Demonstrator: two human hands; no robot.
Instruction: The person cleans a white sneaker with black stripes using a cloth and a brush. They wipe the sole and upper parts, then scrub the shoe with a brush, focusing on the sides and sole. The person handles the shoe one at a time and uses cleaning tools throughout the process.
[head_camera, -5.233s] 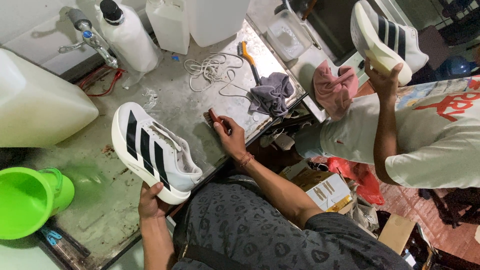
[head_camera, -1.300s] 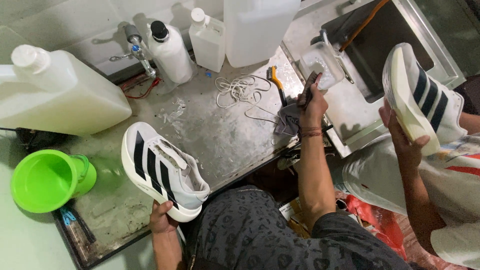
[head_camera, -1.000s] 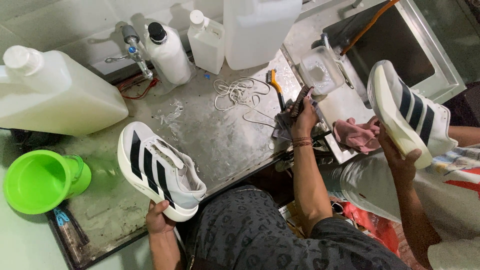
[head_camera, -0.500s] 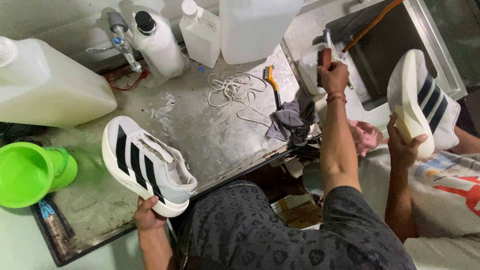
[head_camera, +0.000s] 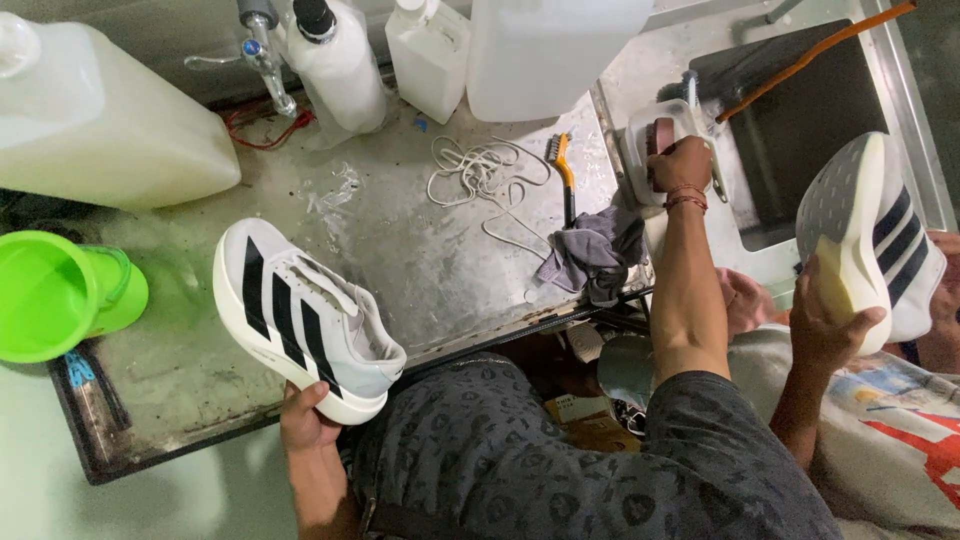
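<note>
My left hand (head_camera: 305, 420) grips the heel end of a white sneaker with black stripes (head_camera: 300, 320), holding it tilted over the front edge of the wet metal worktop (head_camera: 440, 270). My right hand (head_camera: 680, 165) reaches far right, fingers curled down into a small clear plastic tub (head_camera: 640, 135) beside the sink; they close on a small dark brush that is mostly hidden. At the right edge, another person's hand (head_camera: 825, 320) holds up a matching striped sneaker (head_camera: 870, 240), sole towards me.
A grey cloth (head_camera: 590, 255), white laces (head_camera: 480, 175) and a yellow-handled wire brush (head_camera: 563, 165) lie on the worktop. Large white jugs (head_camera: 90, 120), a bottle (head_camera: 335, 65) and a tap (head_camera: 265, 50) line the back. A green bucket (head_camera: 50, 295) stands left, a dark sink (head_camera: 790, 110) right.
My right hand moved from the grey cloth out to the clear tub by the sink and lowered into it. The shoe in my left hand stayed in place.
</note>
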